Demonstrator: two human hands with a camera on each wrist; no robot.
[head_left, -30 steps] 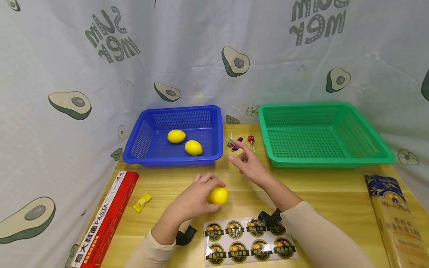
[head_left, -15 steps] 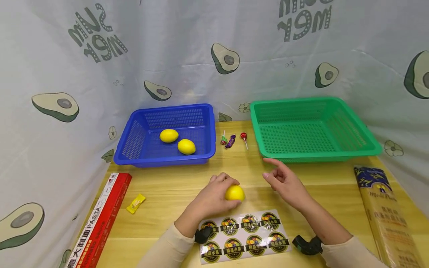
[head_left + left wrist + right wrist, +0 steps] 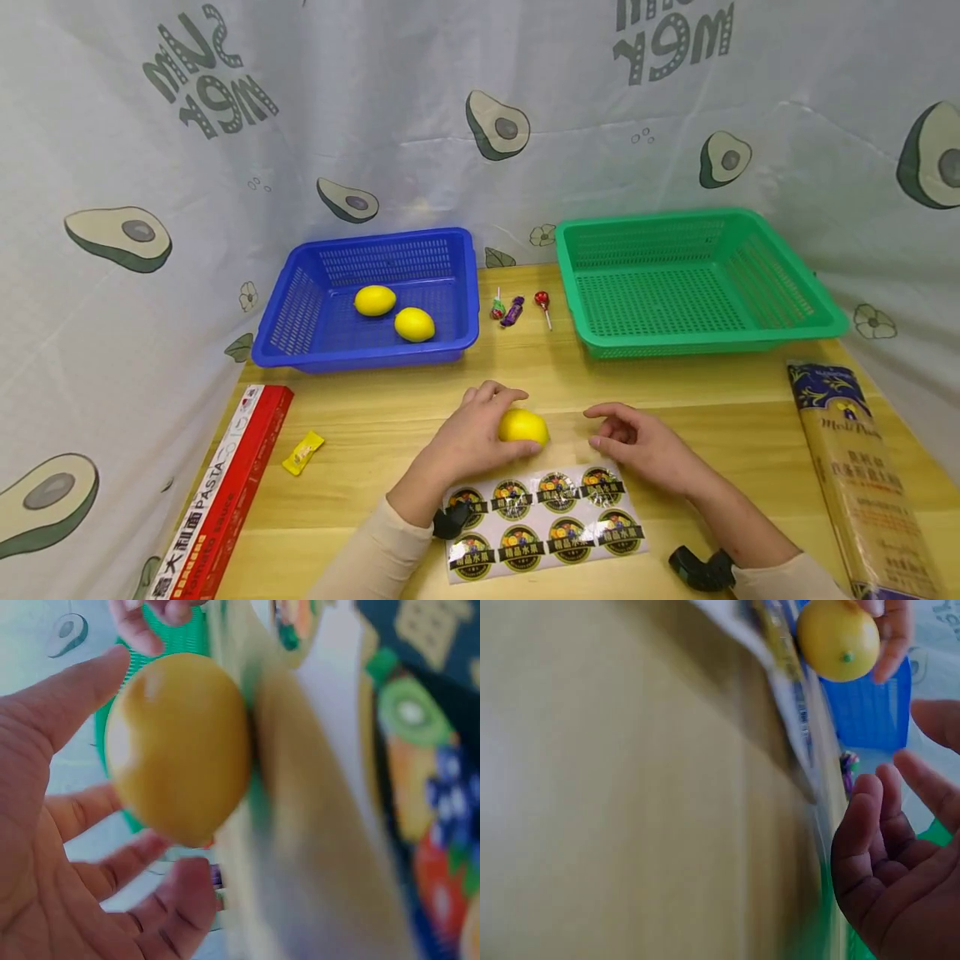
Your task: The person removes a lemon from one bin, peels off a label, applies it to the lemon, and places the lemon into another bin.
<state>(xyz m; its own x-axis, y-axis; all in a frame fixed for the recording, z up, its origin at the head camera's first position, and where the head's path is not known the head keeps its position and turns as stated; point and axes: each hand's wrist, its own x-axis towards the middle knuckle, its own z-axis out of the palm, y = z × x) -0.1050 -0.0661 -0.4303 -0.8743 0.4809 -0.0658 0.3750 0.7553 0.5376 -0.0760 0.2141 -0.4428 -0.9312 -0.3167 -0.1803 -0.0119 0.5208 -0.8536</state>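
In the head view a yellow lemon [image 3: 523, 427] sits just behind the sticker sheet, low over the wooden table. My left hand [image 3: 480, 433] curls round its left side, thumb in front and fingers behind. The left wrist view shows this lemon [image 3: 180, 746] close up, against the thumb and index finger; the other fingers lie below it. My right hand [image 3: 648, 446] is a short way right of the lemon, fingers loosely bent and holding nothing. Seen from the right wrist, that hand [image 3: 900, 862] has its thumb and fingers apart.
Two lemons [image 3: 393, 312] lie in the blue basket [image 3: 375, 360]; a green basket [image 3: 697, 340] stands right. Between them lie two lollipops [image 3: 542, 300] and a purple-wrapped candy [image 3: 513, 312]. Also about: sticker sheet [image 3: 546, 521], yellow packet [image 3: 303, 452], red pasta box [image 3: 232, 483], noodle bag [image 3: 855, 475].
My left hand and the lemon have shifted right over the table. The right hand has drawn back from beside the candies toward the front right, and its pointing index finger now bends more.
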